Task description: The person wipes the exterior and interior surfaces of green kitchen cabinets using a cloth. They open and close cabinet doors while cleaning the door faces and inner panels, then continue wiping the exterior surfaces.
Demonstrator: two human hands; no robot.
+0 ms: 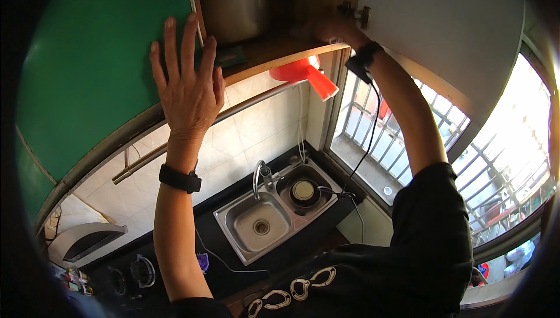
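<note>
My left hand (190, 82) lies spread, palm down, on the green cabinet door (96, 47), its fingertips by the edge of an open wall cabinet. Inside that cabinet, my right hand (330, 27) reaches over the wooden shelf near the hinge; it is dark and blurred, so its fingers and anything in them cannot be made out. A large lidded metal pot (236, 9) stands on the shelf to the left of my right hand. Below the cabinet hangs a red plastic item with a handle (321, 82), beside a metal rail (249, 103).
The other cabinet door (437, 25) stands open at right. Underneath are a double-bowl steel sink (261, 226) with a faucet (257, 178), a black countertop (218, 248) and gas burners (143, 270). A barred window (393, 143) is at right; a cable (376, 117) hangs from my right wrist.
</note>
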